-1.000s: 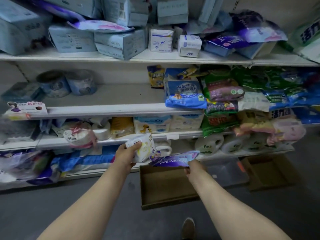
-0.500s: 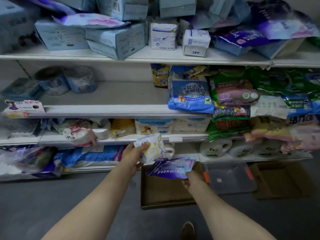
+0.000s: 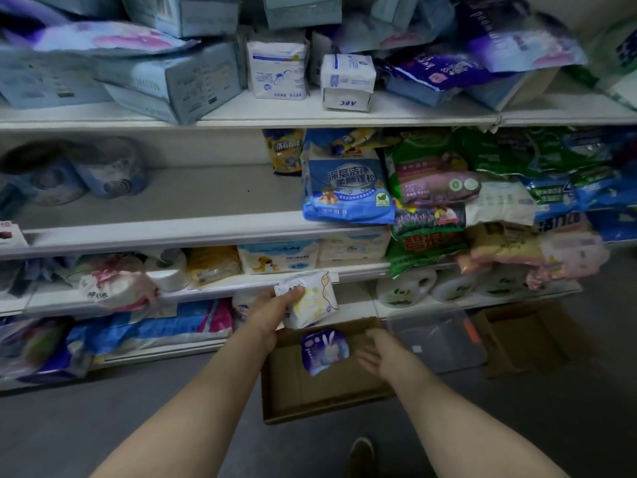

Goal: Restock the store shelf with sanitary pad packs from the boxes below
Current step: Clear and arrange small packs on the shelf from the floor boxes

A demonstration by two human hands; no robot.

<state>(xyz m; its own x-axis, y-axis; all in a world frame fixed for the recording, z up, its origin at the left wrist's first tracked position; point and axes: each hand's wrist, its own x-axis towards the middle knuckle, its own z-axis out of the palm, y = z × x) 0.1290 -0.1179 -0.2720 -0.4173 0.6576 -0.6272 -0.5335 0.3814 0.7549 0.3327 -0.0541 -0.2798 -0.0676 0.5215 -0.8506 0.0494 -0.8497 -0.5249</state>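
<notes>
- Left hand [image 3: 272, 313] grips a white pack [image 3: 308, 298] held against the front edge of a lower shelf [image 3: 213, 288].
- A purple pack [image 3: 324, 350] hangs over the open box [image 3: 310, 401], between both hands, touching neither.
- Right hand [image 3: 386, 357], fingers spread, holds nothing.
- Bare floor [image 3: 103, 408] lies left of the box.

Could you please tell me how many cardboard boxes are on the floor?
2: one cardboard box at centre, a second box right of the clear bin; more may sit out of view.
</notes>
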